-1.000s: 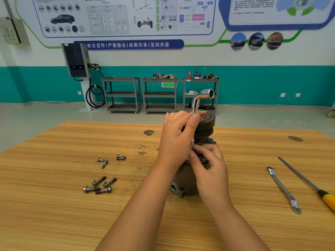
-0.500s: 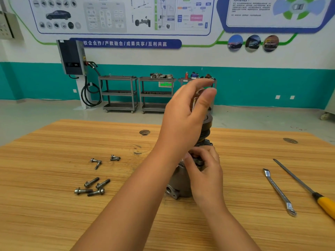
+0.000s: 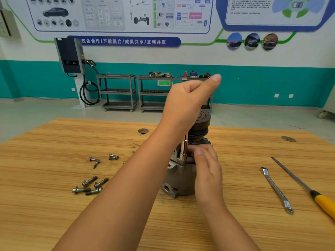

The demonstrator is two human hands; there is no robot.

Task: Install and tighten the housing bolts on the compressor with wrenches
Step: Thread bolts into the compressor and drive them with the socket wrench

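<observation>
The grey compressor [image 3: 178,180] stands upright mid-table, its dark pulley [image 3: 202,124] on top. A chrome L-shaped socket wrench [image 3: 184,151] stands vertical on the housing's flange; its upper bend is hidden. My left hand [image 3: 188,102] is raised over the compressor, closed around the wrench's top, thumb stretched right. My right hand [image 3: 206,165] rests against the housing, fingertips pinching the wrench's lower socket end. Loose bolts lie to the left: a group of several [image 3: 90,185] and three more [image 3: 101,158] further back.
A flat ring spanner [image 3: 276,189] and a yellow-handled screwdriver [image 3: 306,189] lie on the wooden table [image 3: 54,214] at the right. Two round metal inserts [image 3: 143,130] sit in the tabletop near its far edge. Tool carts stand by the far wall.
My left hand climbed from mid-shaft to the wrench's top bend and turned, thumb now pointing right. My right hand stayed at the socket end.
</observation>
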